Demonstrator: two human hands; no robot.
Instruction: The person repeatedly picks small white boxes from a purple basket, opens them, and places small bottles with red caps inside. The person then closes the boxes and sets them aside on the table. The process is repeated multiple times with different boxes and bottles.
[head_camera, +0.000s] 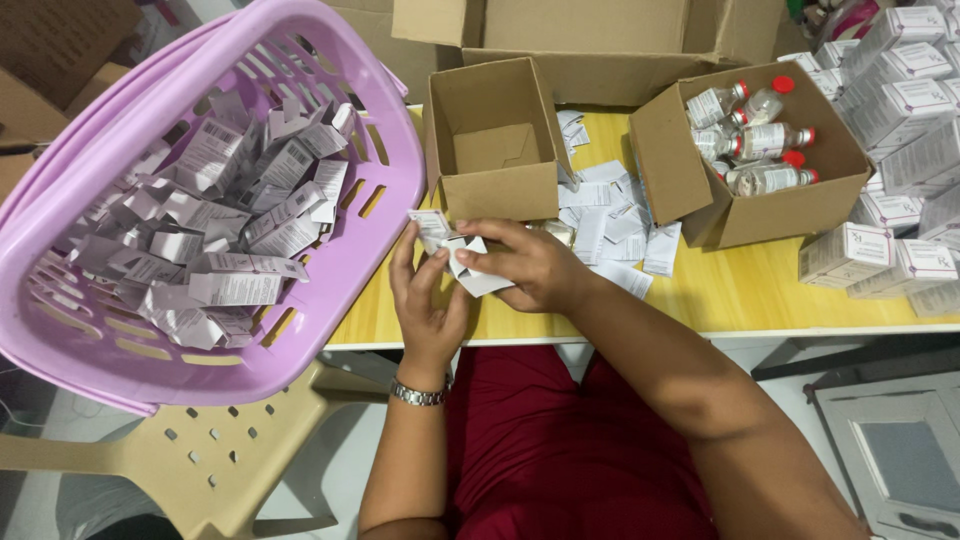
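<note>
Your left hand (428, 300) and right hand (528, 268) both pinch small flat white carton (462, 262) above front edge of yellow bench (700, 300); fingers pressed on its flaps. Lilac basket (90, 180) of flat cartons at your left. Empty brown box (490, 150) just beyond hands. Box of red-capped bottles (765, 150) to right, leaflets (610, 215) between boxes.

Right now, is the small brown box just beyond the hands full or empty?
Empty. The small brown box stands open-topped on the yellow table, and only its bare cardboard bottom shows inside.
</note>
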